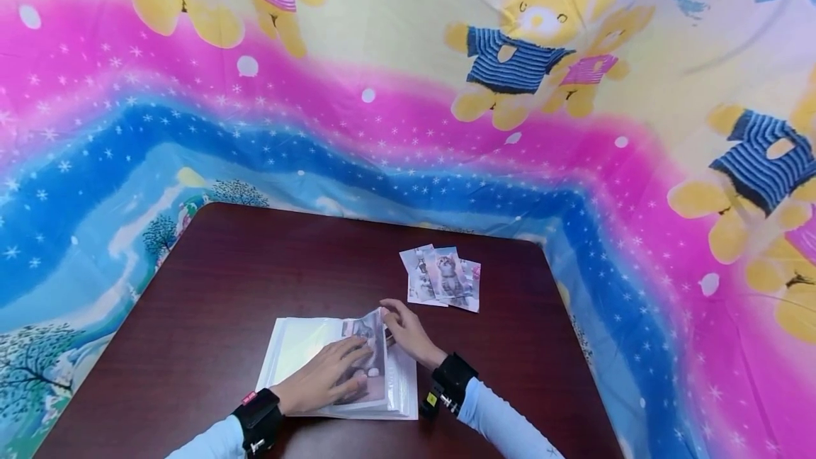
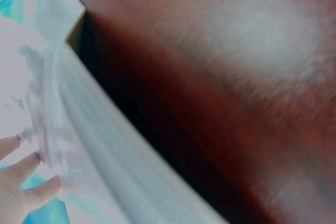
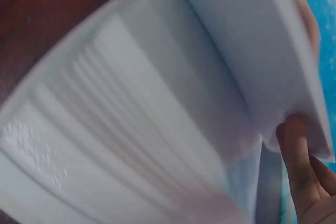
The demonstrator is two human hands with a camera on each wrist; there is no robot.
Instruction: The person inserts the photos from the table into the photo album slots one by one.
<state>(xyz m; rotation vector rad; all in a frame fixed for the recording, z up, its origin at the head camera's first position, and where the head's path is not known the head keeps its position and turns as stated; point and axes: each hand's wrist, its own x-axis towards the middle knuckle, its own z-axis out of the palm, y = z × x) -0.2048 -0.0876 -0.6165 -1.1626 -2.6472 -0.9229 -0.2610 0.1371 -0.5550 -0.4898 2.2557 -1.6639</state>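
An open photo album (image 1: 293, 335) with clear sleeve pages lies on the dark table. Its right side carries a sleeve page holding a cat photo (image 1: 377, 382). My left hand (image 1: 326, 374) rests on that page with fingers spread, covering part of the photo. At the page's upper right corner, my right hand (image 1: 411, 337) pinches the edge. The right wrist view shows thumb and fingers (image 3: 296, 156) on both sides of the lifted white page (image 3: 236, 30), with more sleeves (image 3: 105, 103) fanned below. In the left wrist view, the left fingertips (image 2: 44, 190) lie on a glossy sleeve.
Several loose cat photos (image 1: 446, 271) overlap in a small pile behind the album, to the right. A small black object (image 1: 430, 402) with a yellow mark shows beside the right wristband. A patterned cloth (image 1: 382, 126) hangs around the back and sides of the table.
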